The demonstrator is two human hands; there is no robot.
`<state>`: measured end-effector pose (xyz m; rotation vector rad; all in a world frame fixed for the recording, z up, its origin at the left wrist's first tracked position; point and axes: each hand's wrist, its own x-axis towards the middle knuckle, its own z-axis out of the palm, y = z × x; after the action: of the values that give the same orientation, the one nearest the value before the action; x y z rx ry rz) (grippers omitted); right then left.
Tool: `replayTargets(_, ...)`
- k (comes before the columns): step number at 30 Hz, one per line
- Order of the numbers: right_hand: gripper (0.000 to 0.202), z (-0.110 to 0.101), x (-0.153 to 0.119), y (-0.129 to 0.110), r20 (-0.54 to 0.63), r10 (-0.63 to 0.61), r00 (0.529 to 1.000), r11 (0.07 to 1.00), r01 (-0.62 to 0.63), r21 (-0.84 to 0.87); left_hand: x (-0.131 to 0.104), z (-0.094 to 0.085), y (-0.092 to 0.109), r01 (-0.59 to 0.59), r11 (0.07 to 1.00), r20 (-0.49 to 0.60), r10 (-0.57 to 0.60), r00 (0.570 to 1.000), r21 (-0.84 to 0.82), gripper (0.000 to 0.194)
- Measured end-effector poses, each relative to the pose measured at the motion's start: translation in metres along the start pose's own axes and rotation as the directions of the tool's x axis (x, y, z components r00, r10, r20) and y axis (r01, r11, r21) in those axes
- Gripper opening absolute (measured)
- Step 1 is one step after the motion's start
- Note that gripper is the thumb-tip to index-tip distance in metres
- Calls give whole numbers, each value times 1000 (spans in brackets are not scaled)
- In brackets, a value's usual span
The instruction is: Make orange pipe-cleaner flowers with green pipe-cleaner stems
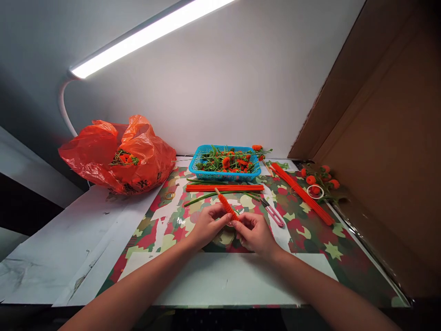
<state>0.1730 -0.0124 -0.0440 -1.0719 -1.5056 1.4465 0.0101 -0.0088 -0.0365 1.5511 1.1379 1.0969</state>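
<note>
Near the middle of the table, my left hand (211, 225) pinches an orange fuzzy coil (226, 205) wound around a thin pale stick, whose tip points up and to the left. My right hand (254, 231) is closed at the coil's lower end, its fingertips close to those of my left hand. Behind the hands lies a flat bundle of orange pipe cleaners (241, 188), with green stems (203, 198) beside it. Pink-handled snips (274, 215) rest to the right of my right hand.
A blue basket (223, 176) holds green stems and orange flowers. An orange plastic bag (151, 158) with more flowers stands at left. Another orange bundle (303, 195), a white ring (323, 189) and flowers (310, 179) are at right, near a cardboard wall (386, 138). A lamp (148, 37) hangs above.
</note>
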Motion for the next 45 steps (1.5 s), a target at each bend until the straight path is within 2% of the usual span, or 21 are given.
replayTargets(7, 42, -5, 4, -5, 106, 63, 992, 990, -75, 116, 1, -4, -1, -85, 995, 12, 84, 996, 45, 27)
replayTargets(13, 43, -2, 3, -3, 112, 77, 991, 991, -88, 102, 1, 0, -7, -98, 995, -67, 98, 993, -2, 16)
replayTargets(17, 44, 1, 3, 0, 89, 71, 993, 992, -80, 97, 1, 2, -10, -77, 996, -103, 71, 992, -50, 17)
replayTargets(23, 43, 2, 5, 5, 86, 49, 995, 992, -58, 108, 1, 6, -9, 13, 986, -98, -30, 995, -166, 20)
replayTargets(32, 42, 4, 3, 3, 24, 39, 999, 997, -41, 62, 2, 8, -13, 88, 961, -89, -115, 989, -262, 23)
replayTargets(38, 38, 5, 2, 3, -26, 24, 999, 999, -23, 44, 2, 7, -12, 97, 946, -48, -118, 992, -310, 26)
replayTargets(45, 37, 5, 0, 0, -35, 6, 999, 1000, -5, 31, 1, 6, -13, 91, 959, -51, -109, 993, -269, 28)
